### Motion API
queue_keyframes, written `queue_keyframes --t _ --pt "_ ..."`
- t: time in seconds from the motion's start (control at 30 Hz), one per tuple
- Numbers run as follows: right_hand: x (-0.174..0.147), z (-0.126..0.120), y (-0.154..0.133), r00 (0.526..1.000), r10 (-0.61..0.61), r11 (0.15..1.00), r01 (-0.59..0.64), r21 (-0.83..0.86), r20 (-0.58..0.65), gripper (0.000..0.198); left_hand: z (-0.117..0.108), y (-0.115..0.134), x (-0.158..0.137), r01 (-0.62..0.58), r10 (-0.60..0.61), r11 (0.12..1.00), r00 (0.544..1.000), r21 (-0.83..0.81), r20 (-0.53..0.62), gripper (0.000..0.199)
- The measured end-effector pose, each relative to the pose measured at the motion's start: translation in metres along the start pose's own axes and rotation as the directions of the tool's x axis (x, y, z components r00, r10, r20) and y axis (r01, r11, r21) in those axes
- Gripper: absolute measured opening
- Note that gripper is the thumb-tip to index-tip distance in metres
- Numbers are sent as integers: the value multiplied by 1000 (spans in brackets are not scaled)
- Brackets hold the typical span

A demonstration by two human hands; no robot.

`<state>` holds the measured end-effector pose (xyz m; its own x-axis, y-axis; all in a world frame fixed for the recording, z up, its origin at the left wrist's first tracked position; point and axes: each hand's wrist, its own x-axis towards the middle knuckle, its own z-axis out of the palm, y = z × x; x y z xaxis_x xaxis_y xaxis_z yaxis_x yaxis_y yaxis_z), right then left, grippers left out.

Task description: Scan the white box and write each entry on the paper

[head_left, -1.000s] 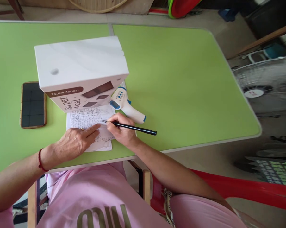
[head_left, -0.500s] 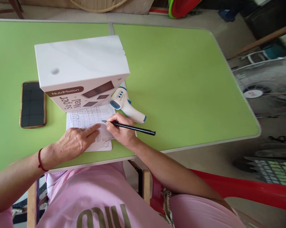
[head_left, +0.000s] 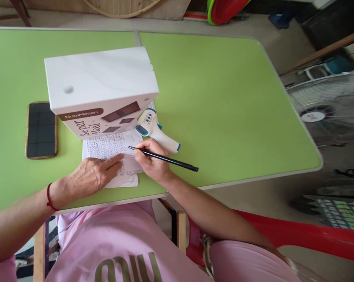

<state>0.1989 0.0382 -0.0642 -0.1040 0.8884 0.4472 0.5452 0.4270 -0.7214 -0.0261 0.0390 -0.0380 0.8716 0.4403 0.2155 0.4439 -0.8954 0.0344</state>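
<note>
Wide passage over the table, centre right! Left of centre, an upright box, thermometer beside it, walls off the top of the paper; phone flat further left.

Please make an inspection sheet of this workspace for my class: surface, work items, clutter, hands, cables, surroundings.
Surface: green table with a pale edge and a seam across it.
Work items: handwritten paper; black pen, its tip over the writing, contact unclear.
Clutter: white box standing beyond the paper; phone lying left, screen dark; white-and-blue thermometer beside the box.
Hands: left hand flat on the paper; right hand gripping the pen.
Cables: nothing seen for certain.
Surroundings: fan right of the table.
</note>
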Motion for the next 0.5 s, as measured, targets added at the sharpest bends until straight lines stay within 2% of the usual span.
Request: queue_keyframes --t 0.03,0.1,0.17,0.2,0.27,0.3,0.37,0.4,0.43,0.47,0.5 --pt "0 -1 0 999 -34 999 34 3 -3 3 0 -1 0 -11 10 1000 1000 -8 -15 27" --pt "1 -3 2 988 -152 988 152 -13 0 8 -4 -3 1 -42 39 998 995 -42 -88 22" --pt "2 -4 6 963 -269 960 270 -76 21 16 -10 -5 2 -53 28 993 974 -108 -226 14" --pt "1 -4 9 953 -299 946 301 -121 42 20 -13 -6 2 -39 -12 987 949 -153 -315 12" --pt "0 -5 14 950 -297 926 311 -212 94 26 -20 -9 1 36 -154 970 855 -239 -496 14" --pt "0 -5 17 950 -286 918 308 -248 124 29 -22 -11 0 86 -226 962 782 -259 -581 19" --pt "-2 -4 21 945 -270 900 315 -301 182 32 -25 -17 0 211 -327 945 599 -250 -731 34" --pt "-2 -4 22 940 -275 889 329 -319 203 33 -26 -20 1 290 -371 924 529 -248 -763 42" --pt "-2 -3 23 934 -283 878 344 -333 218 33 -26 -24 1 370 -429 890 479 -267 -766 51" --pt "-3 -3 24 929 -294 868 358 -345 225 34 -26 -27 1 436 -512 843 473 -314 -717 60" --pt "-3 -2 24 925 -303 860 368 -353 229 34 -25 -31 1 472 -593 799 513 -373 -621 66"
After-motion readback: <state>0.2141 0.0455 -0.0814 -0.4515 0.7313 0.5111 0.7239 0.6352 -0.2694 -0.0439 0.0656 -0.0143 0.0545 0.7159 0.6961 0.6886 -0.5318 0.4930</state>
